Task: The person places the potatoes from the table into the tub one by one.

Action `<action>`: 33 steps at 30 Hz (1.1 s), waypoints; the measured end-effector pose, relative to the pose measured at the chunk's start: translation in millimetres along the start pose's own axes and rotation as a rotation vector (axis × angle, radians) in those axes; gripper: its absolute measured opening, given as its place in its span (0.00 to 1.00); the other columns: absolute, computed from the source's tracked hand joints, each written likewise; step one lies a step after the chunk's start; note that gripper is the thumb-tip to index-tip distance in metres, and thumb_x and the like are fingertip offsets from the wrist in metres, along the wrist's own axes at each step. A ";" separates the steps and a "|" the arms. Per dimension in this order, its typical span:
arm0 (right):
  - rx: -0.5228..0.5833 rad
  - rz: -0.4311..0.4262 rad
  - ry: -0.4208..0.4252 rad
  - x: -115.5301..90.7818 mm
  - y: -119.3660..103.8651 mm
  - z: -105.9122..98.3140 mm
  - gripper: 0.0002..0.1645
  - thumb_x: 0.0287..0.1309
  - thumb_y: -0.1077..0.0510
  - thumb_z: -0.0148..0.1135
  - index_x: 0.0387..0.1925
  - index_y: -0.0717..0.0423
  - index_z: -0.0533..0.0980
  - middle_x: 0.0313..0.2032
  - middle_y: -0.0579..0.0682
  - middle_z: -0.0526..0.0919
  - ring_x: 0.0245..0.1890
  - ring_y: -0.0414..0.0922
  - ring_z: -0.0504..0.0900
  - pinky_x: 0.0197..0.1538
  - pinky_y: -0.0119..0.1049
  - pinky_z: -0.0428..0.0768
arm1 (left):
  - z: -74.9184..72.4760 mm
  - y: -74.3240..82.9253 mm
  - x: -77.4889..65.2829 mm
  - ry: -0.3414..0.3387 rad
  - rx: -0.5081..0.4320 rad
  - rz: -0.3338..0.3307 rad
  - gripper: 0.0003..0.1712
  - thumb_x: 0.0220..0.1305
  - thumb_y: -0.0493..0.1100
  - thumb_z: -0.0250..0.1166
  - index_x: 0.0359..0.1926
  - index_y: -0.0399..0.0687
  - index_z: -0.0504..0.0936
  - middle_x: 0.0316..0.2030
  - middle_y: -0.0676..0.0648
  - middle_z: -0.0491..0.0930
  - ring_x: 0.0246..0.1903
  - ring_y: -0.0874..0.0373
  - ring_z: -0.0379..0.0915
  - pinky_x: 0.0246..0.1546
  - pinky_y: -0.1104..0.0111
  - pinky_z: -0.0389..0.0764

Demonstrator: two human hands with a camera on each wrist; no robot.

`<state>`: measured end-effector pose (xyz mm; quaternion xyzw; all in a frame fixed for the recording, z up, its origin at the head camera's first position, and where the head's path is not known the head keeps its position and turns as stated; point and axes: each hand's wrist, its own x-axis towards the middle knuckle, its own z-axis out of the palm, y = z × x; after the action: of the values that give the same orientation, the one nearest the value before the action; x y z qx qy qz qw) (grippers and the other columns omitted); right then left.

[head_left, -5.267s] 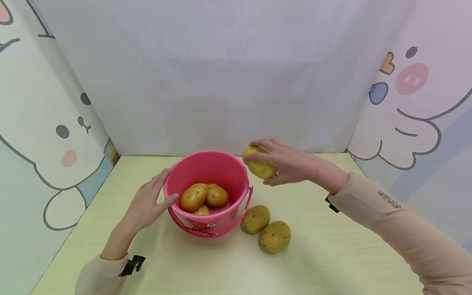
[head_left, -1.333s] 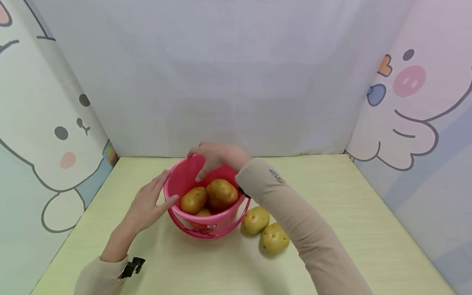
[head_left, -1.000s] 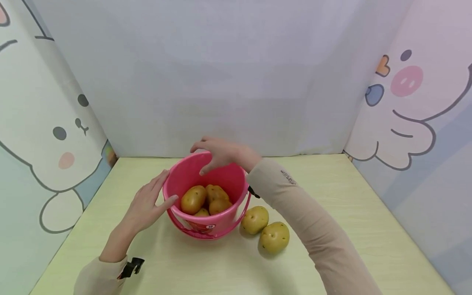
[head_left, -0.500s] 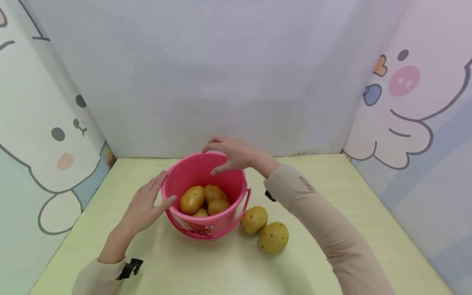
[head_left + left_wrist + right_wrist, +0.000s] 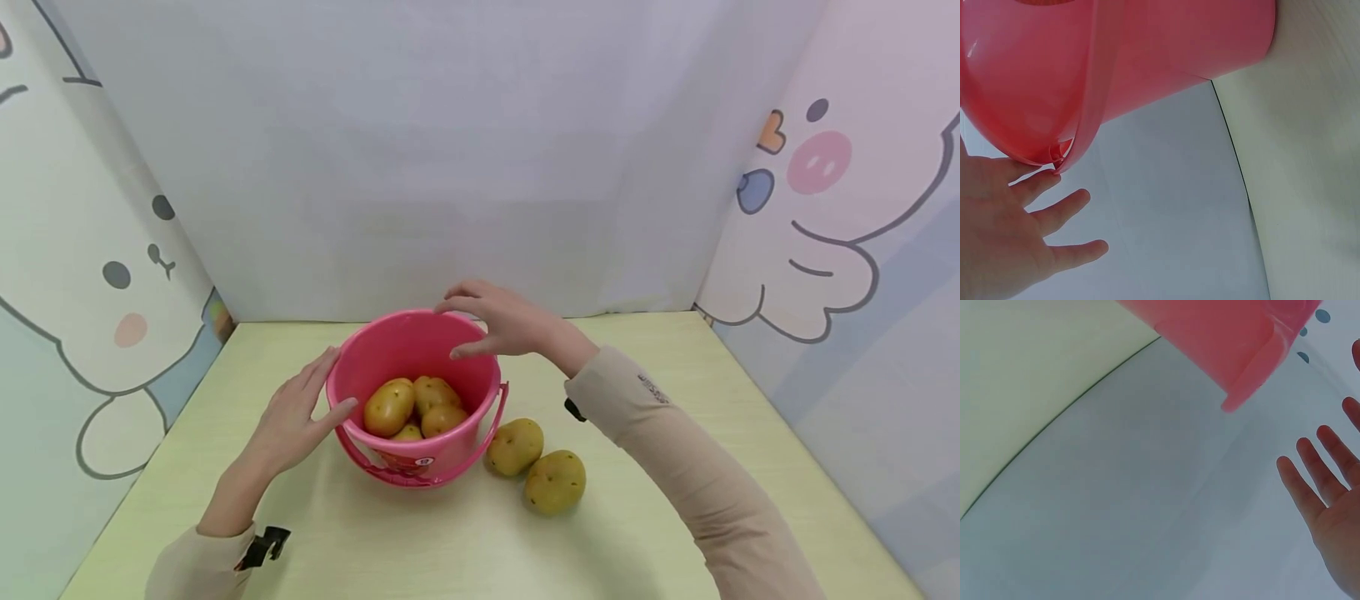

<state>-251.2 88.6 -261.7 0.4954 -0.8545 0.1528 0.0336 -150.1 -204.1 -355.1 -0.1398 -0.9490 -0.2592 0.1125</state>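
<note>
A pink bucket (image 5: 457, 454) stands on the table with several potatoes inside, one of them a large potato (image 5: 389, 407) at the left. My left hand (image 5: 291, 417) rests against the bucket's left rim, fingers spread and thumb over the edge. In the left wrist view, the fingertips of the left hand (image 5: 1010, 225) meet the rim beside the handle joint. Over the bucket's right rim hovers my right hand (image 5: 510, 321), holding nothing, its fingers loosely bent. The right wrist view shows the right hand (image 5: 1341, 519) with fingers apart, away from the bucket (image 5: 1216, 337).
Two more potatoes lie on the table to the right of the bucket, a nearer potato (image 5: 556, 482) and a farther potato (image 5: 515, 447). The bucket's handle (image 5: 491, 433) hangs down at its front right. A pale wall (image 5: 465, 167) closes off the table's back edge.
The right hand carried a potato over the bucket and let it go inside, among the others. Since then, that hand has drawn back to the right. The left hand has stayed at the rim.
</note>
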 end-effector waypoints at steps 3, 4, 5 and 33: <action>0.010 -0.008 0.028 -5.3 2.4 2.0 0.33 0.44 0.46 0.66 0.54 0.49 0.69 0.52 0.48 0.67 0.51 0.41 0.63 0.47 0.35 0.72 | 0.0 0.5 0.0 0.000 0.001 -0.001 0.45 0.55 0.57 0.58 0.67 0.46 0.48 0.63 0.39 0.53 0.58 0.41 0.50 0.50 0.39 0.55; 0.012 -0.010 0.036 -6.9 3.1 2.6 0.33 0.44 0.46 0.66 0.54 0.49 0.69 0.52 0.48 0.67 0.51 0.41 0.63 0.47 0.36 0.72 | 0.0 0.5 -0.1 0.000 0.002 -0.001 0.45 0.55 0.57 0.58 0.67 0.46 0.48 0.63 0.39 0.53 0.58 0.41 0.50 0.50 0.39 0.55; 0.014 -0.012 0.043 -8.6 3.9 3.3 0.33 0.44 0.46 0.66 0.54 0.49 0.70 0.52 0.49 0.67 0.51 0.41 0.63 0.47 0.36 0.71 | -0.2 0.6 -0.2 -0.001 0.002 -0.001 0.45 0.55 0.57 0.58 0.67 0.46 0.48 0.63 0.39 0.53 0.58 0.41 0.50 0.49 0.39 0.55; -0.037 -0.053 0.164 -74.3 19.0 12.7 0.35 0.44 0.42 0.64 0.55 0.49 0.69 0.57 0.50 0.64 0.57 0.45 0.59 0.48 0.44 0.72 | 0.4 -0.6 -0.2 0.003 0.001 0.004 0.44 0.55 0.53 0.59 0.67 0.45 0.48 0.63 0.39 0.53 0.58 0.41 0.50 0.50 0.39 0.54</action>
<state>-228.6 155.8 -293.6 0.5030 -0.8381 0.1761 0.1165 -150.1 -204.4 -355.8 -0.1410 -0.9487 -0.2586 0.1146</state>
